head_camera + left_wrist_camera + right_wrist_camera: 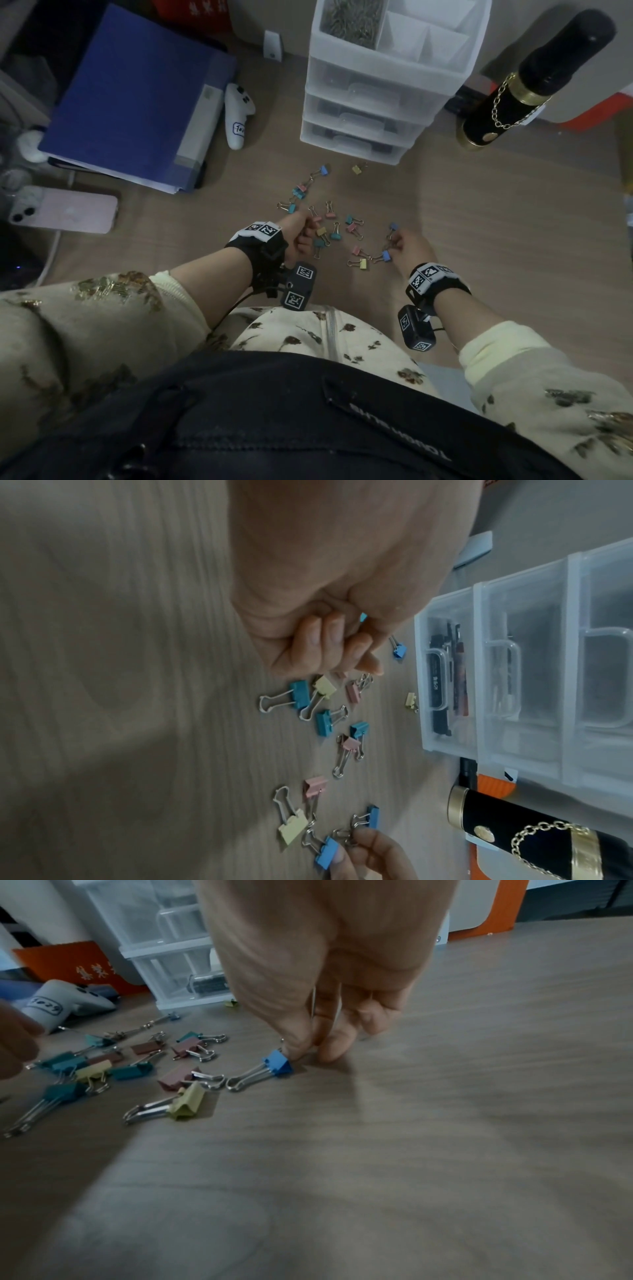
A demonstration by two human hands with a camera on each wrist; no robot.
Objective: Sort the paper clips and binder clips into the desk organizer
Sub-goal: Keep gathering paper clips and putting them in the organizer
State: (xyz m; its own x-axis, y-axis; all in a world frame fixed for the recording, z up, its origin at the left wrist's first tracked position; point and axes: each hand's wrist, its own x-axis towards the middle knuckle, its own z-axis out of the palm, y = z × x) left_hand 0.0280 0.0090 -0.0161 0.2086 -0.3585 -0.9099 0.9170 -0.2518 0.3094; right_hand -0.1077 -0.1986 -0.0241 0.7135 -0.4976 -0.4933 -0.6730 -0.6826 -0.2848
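Several pastel binder clips (329, 222) lie scattered on the wooden desk in front of the white translucent desk organizer (363, 102). Its top tray has a compartment full of metal paper clips (349, 20). My left hand (305, 236) is curled into a fist over the left of the pile; the left wrist view shows a bit of a blue clip (363, 617) inside the fist (335, 642). My right hand (394, 245) reaches down at the right of the pile. Its fingertips (327, 1047) touch the desk beside a blue binder clip (277, 1066) and pinch wire handles (349, 837).
A blue binder (137, 96), a white controller (238, 113) and a pink phone (65, 209) lie to the left. A black and gold bottle (534, 78) stands right of the organizer. One yellow clip (357, 169) sits just in front of the lowest drawer.
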